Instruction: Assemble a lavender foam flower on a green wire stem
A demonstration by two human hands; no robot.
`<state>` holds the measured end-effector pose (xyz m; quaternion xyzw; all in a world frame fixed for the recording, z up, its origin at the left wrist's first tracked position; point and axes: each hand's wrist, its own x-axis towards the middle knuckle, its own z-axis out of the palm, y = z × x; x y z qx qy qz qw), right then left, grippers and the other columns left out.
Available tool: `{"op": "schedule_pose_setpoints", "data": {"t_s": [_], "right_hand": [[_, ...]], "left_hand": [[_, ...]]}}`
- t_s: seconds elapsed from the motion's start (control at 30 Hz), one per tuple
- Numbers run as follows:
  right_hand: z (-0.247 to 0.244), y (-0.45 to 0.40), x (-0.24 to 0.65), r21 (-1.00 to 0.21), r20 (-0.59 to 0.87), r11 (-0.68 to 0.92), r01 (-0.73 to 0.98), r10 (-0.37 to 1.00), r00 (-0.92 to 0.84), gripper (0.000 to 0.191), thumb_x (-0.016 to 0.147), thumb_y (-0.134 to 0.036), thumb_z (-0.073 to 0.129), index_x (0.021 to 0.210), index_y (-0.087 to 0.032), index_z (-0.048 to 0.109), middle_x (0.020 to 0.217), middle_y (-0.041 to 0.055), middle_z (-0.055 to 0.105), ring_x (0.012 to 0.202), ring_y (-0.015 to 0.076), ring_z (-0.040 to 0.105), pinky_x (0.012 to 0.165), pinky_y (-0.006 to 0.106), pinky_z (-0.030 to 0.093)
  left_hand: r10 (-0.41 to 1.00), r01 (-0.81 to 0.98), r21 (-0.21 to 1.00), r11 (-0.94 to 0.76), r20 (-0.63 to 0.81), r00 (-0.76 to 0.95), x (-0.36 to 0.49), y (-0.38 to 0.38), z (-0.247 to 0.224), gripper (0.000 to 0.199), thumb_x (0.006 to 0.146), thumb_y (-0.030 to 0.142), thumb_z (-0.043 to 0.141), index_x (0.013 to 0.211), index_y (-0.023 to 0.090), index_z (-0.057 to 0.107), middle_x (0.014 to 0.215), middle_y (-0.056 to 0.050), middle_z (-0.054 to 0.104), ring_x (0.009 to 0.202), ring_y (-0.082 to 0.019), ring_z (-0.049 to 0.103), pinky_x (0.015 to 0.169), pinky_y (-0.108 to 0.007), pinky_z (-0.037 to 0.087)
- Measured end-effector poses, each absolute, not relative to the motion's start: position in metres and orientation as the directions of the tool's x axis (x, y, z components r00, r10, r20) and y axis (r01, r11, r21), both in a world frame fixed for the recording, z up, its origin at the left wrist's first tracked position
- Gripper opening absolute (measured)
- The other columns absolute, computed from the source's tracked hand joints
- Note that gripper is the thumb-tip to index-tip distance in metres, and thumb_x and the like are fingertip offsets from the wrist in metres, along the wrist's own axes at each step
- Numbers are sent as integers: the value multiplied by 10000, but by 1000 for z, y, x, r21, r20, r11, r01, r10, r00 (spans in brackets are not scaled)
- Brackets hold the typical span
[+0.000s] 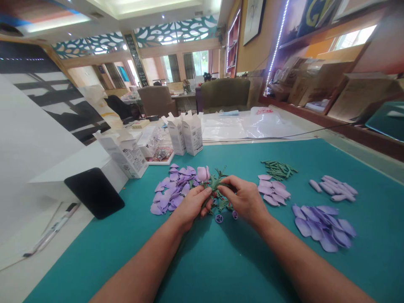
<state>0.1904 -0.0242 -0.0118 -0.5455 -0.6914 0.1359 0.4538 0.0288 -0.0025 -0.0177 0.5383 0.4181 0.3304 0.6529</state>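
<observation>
Both hands meet over the middle of the green mat (202,261). My left hand (195,200) is closed around the green stem of an artificial flower (203,174), whose pale pink-purple bloom shows just above the fingers. My right hand (243,195) pinches a green leafy piece (217,181) at the same stem; where the two join is hidden by the fingers. Small purple wheel-like rings (219,219) and more green parts lie under and beside the hands. A heap of purple petals (170,189) lies just left of them.
Right of the hands lie pale pink petals (274,191), green sticks (279,169), pale pink bud-shaped pieces (339,188) and larger purple petals (323,225). A black tablet (94,192) leans at the left, near pens (53,227). White boxes (192,134) and plastic sheeting (246,126) stand behind.
</observation>
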Motion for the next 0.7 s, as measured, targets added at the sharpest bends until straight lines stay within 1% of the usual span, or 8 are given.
{"op": "schedule_pose_setpoints", "data": {"t_s": [0.17,0.27,0.37,0.43,0.5,0.57,0.63,0.7], "right_hand": [[-12,-25,187,-711,482,372,597,876,29,97,799,-287,582,767,-222,646,664,3,686,582,145,590,592,249,442],[-11,-26,187,-753,456,376,539,890,16,99,802,-291,588,792,-212,648,682,4,695,594,142,595,603,247,450],[-8,-29,190,-798,450,398,453,893,8,172,833,-356,574,864,-207,652,700,5,691,596,139,590,591,245,448],[-7,-29,194,-806,474,410,426,879,51,242,881,-400,509,840,-202,643,670,5,662,593,137,581,579,242,440],[-6,-28,197,-793,496,403,457,863,98,311,916,-403,444,765,-200,625,620,4,624,571,133,561,564,242,428],[-9,-25,200,-759,511,396,516,855,94,298,915,-371,448,754,-199,631,624,9,622,581,138,563,577,246,428],[-13,-21,200,-710,537,418,567,842,52,218,892,-313,487,850,-198,667,716,27,664,655,152,598,635,254,445],[-18,-17,200,-648,568,448,616,823,-1,206,872,-260,515,982,-206,680,804,37,683,722,163,618,685,261,455]], "left_hand": [[884,29,977,209,-202,422,30,-4,-18,286,811,440,556,742,171,488,526,52,500,357,-39,346,375,-179,250],[874,13,971,238,-220,434,31,-4,-16,285,809,429,571,730,169,487,514,53,492,348,-35,341,368,-172,246],[851,-53,952,301,-243,465,29,-3,-12,250,824,398,566,783,154,532,499,56,478,331,-32,315,355,-163,238],[827,-121,922,368,-265,495,27,-1,-9,236,854,372,524,823,142,560,487,55,466,320,-29,287,345,-155,223],[793,-187,872,452,-297,532,24,1,-6,244,891,344,458,831,136,571,469,55,445,311,-25,251,335,-144,206],[750,-237,812,534,-325,576,22,2,-4,280,923,325,393,822,137,574,456,57,425,304,-23,222,329,-136,194],[709,-267,761,592,-333,622,20,2,-4,319,943,319,353,812,135,578,451,57,412,297,-21,207,325,-132,187],[674,-279,728,626,-325,664,20,2,-6,331,948,325,355,813,130,586,452,56,414,295,-19,208,326,-128,187]]}}
